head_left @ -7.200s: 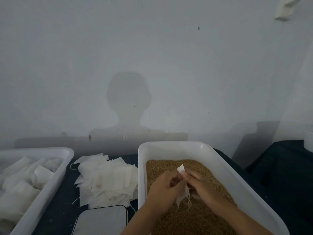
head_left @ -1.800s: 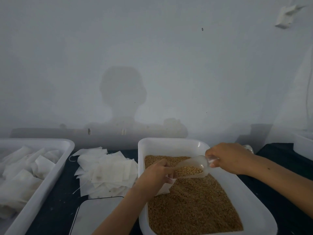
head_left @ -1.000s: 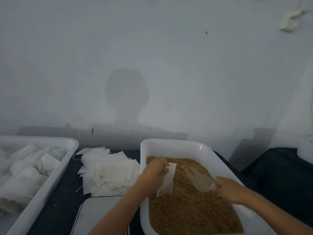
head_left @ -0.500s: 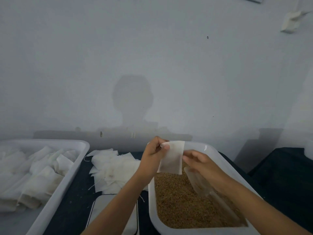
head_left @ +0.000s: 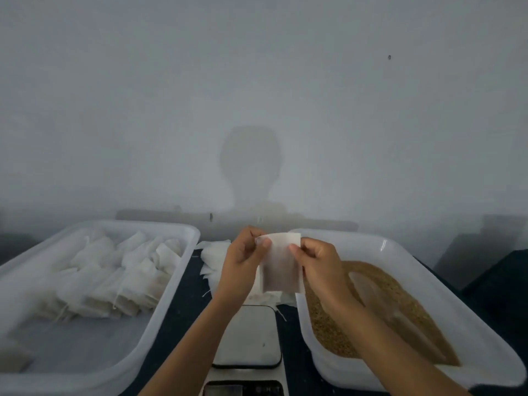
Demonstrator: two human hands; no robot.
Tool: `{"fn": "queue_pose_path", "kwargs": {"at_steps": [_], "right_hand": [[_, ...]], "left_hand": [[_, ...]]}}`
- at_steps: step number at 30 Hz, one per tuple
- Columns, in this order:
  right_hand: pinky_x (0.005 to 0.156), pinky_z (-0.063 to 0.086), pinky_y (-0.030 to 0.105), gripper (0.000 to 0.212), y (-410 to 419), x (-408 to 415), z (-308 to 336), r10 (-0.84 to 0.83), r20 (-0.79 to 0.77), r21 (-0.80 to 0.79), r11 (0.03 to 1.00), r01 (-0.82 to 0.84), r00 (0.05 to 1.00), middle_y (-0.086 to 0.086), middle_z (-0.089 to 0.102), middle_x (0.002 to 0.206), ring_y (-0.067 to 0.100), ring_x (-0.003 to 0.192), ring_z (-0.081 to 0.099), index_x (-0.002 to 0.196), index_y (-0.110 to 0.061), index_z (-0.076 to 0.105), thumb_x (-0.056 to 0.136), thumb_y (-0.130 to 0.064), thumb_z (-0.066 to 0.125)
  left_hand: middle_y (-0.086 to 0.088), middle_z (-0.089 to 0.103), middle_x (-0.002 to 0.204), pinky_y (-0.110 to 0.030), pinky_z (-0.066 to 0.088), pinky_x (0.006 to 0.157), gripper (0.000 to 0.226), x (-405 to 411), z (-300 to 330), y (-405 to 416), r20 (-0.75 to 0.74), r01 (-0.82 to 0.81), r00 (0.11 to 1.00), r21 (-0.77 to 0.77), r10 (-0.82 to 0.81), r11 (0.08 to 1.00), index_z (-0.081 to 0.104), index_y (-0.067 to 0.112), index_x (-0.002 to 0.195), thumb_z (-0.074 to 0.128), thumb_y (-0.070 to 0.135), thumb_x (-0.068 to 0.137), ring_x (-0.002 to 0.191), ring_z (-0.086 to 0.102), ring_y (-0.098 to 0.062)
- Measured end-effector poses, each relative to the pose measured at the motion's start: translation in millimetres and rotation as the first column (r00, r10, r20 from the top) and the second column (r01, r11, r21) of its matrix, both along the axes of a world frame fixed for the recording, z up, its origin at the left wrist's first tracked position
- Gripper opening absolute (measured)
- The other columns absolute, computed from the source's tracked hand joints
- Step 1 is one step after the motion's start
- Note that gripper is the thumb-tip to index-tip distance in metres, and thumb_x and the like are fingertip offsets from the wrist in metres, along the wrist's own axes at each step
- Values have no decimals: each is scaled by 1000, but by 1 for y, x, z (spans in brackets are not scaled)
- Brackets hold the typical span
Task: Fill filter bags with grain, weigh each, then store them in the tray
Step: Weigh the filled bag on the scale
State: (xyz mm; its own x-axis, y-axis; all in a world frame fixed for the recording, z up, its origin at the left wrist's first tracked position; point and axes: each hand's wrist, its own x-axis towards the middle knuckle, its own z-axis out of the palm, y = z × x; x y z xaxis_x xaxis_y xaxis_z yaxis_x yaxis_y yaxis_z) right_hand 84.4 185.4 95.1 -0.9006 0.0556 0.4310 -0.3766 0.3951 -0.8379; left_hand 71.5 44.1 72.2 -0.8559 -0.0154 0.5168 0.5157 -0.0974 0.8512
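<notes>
- The scale (head_left: 248, 335) sits nearest on the dark worktop (head_left: 183, 304), between the two white tubs.
- Above it, the left hand (head_left: 243, 262) and right hand (head_left: 317, 262) each pinch an upper corner of the filter bag (head_left: 281, 265), holding it upright in the air.
- The grain tub (head_left: 400, 252) on the right holds a clear scoop (head_left: 380, 292).
- The tray (head_left: 160, 324) on the left carries filled bags (head_left: 114, 275).
- Empty bags (head_left: 214, 257) lie farther back.

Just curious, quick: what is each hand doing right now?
Left hand: pinching the filter bag by its top corner.
Right hand: pinching the bag's other edge.
</notes>
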Motion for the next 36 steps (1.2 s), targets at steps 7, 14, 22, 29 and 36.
{"fn": "queue_pose_path", "kwargs": {"at_steps": [7,14,22,29,36], "right_hand": [[63,41,25,21,-56,-1,-57,-63,189,-92,992,82,980,11,65,84,18,75,58,89,-1,63,96,-13,47],[55,30,22,27,-66,-2,-103,-142,74,107,985,134,987,0,46,61,13,60,42,68,-5,50,94,-14,53],[64,37,25,25,-54,-18,-116,-78,56,248,967,62,995,-6,47,64,11,64,46,68,-13,51,91,-15,57],[94,45,28,20,-38,-20,-121,-112,169,-20,993,117,979,3,60,109,15,104,56,113,-8,59,94,-10,50],[91,42,29,19,-33,-19,-127,-103,216,-136,982,135,971,14,59,109,24,104,55,112,-2,56,94,-5,48]], "left_hand": [[12,64,77,-23,45,68,16,3,-37,-36,86,-246,958,-257,275,935,59,27,78,58,18,91,76,59,-9],[7,65,76,-14,43,60,19,-4,-82,-45,168,-274,918,-384,359,882,58,30,76,59,18,90,75,61,-10],[6,62,75,-14,42,55,11,-12,-94,-50,140,-246,928,-470,346,848,53,24,98,59,18,91,65,56,-6],[1,63,98,-16,44,77,11,-10,-100,-75,82,-377,888,-435,452,818,58,9,102,53,6,93,91,59,-13],[5,61,94,2,37,70,15,-7,-110,-87,119,-400,859,-452,498,798,58,10,99,50,0,92,84,53,0]]}}
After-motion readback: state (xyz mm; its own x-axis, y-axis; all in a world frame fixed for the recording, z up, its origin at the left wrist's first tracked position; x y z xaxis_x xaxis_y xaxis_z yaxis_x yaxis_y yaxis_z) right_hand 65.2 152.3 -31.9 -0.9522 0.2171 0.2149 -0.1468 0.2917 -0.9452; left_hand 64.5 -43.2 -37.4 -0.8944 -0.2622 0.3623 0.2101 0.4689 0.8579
